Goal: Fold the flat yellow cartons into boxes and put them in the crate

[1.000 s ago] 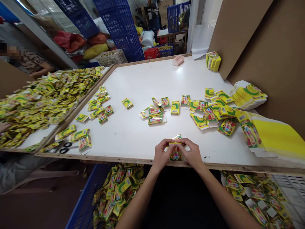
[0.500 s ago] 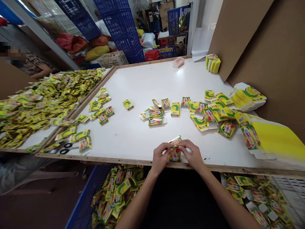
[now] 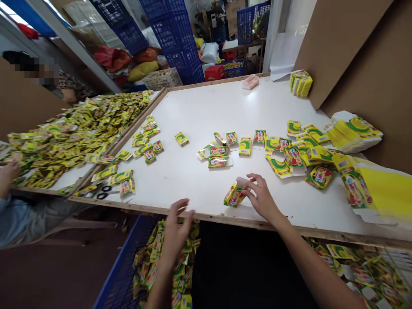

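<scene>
My left hand (image 3: pixel 177 229) is spread, its fingers apart and holding nothing, over the table's wooden front edge (image 3: pixel 206 216), above a blue plastic crate (image 3: pixel 116 262) full of small yellow-and-green packs (image 3: pixel 149 257). My right hand (image 3: pixel 262 197) has thumb and fingers parted at the right side of a fruit-print carton (image 3: pixel 233 198); its fingertips overlap the carton in my view, and I cannot tell whether they grip it. That carton is tilted, near the front edge of the white tabletop (image 3: pixel 167 189), with a pale end flap (image 3: pixel 242 182) sticking out at its top.

Beyond it lie two cartons (image 3: pixel 218 162) side by side. To my right is a loose heap of cartons (image 3: pixel 294 156), with a bundle of flat carton blanks (image 3: pixel 354 133) behind it. Black-handled scissors (image 3: pixel 103 195) lie near the left corner, beside several more packs (image 3: pixel 120 177). Further left, a co-worker's hand (image 3: pixel 9 174) is at a large pile of packs (image 3: pixel 96 124).
</scene>
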`<control>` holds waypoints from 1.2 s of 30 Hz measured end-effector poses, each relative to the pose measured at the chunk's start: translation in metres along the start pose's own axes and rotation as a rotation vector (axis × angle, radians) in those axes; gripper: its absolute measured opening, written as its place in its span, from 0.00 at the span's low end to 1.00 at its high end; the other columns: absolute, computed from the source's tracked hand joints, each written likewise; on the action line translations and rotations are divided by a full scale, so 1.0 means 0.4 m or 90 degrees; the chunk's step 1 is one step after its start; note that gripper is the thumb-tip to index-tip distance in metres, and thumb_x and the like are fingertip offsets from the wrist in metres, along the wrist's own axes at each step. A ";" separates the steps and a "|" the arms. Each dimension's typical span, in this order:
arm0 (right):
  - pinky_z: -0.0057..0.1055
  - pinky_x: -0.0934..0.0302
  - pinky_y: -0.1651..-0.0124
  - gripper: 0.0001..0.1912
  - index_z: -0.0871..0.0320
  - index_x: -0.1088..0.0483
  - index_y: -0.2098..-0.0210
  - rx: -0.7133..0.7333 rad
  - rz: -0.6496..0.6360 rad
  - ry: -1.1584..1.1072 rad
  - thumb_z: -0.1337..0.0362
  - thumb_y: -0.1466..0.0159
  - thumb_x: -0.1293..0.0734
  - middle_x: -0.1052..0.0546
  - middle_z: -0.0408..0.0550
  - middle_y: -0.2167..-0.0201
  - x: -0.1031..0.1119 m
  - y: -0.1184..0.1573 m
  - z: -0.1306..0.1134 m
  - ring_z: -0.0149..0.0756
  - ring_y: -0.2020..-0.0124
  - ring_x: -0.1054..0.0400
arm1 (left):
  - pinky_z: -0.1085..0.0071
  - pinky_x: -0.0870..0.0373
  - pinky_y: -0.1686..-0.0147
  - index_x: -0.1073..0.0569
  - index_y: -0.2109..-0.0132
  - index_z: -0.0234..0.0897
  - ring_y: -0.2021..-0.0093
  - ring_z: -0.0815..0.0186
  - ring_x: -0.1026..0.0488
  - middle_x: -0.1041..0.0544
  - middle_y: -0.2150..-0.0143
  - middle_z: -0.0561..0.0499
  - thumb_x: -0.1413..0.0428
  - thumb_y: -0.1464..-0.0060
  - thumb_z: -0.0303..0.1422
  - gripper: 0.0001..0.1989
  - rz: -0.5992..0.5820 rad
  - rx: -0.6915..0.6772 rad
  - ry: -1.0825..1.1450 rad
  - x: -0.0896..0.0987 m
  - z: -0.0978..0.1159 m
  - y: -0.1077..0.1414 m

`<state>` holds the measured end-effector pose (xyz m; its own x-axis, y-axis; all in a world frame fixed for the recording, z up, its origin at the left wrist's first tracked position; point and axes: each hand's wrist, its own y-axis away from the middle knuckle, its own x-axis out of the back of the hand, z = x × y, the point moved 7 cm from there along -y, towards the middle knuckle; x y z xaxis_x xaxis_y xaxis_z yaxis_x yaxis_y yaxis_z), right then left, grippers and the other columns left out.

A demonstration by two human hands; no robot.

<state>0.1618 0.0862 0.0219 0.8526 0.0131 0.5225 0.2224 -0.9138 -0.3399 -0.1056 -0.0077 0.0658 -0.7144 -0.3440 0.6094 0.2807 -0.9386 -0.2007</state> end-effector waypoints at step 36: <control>0.37 0.35 0.57 0.10 0.54 0.27 0.63 -0.088 0.092 -0.156 0.56 0.36 0.36 0.23 0.49 0.62 0.050 0.091 0.035 0.40 0.60 0.30 | 0.64 0.30 0.54 0.23 0.59 0.37 0.56 0.61 0.27 0.24 0.59 0.45 0.45 0.44 0.34 0.08 -0.218 -0.058 0.376 -0.413 0.162 -0.015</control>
<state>0.1938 0.0587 0.0091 0.9629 -0.0387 0.2671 0.0386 -0.9598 -0.2780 0.0523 0.0566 0.0162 -0.9901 0.0387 0.1347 -0.0591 -0.9868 -0.1507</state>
